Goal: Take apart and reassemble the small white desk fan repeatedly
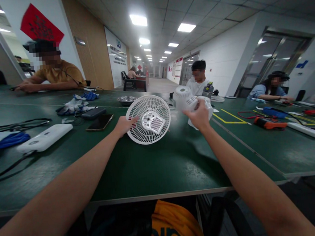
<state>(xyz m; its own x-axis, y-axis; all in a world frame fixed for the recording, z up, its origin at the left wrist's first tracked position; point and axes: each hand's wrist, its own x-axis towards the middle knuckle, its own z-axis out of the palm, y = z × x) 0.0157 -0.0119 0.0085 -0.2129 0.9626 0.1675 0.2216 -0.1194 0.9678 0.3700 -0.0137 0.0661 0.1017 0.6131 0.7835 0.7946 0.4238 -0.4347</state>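
Observation:
My left hand (123,126) grips the left rim of a round white fan grille (151,137), its fingers closed on the edge. The grille is tilted up above the green table, showing a slotted panel at its middle. My right hand (200,115) is closed around a white slotted plastic fan housing (183,98), raised to the right of the grille and apart from it. The housing is blurred. Behind my right hand another white plastic part (207,105) shows; whether it joins the housing I cannot tell.
A phone (100,122), a white power bank (46,137) with a cable and blue-grey gloves (74,105) lie to the left. A metal bowl (127,100) stands behind the grille. On the right lies an orange multimeter (270,123). Several people sit around the green table (161,172).

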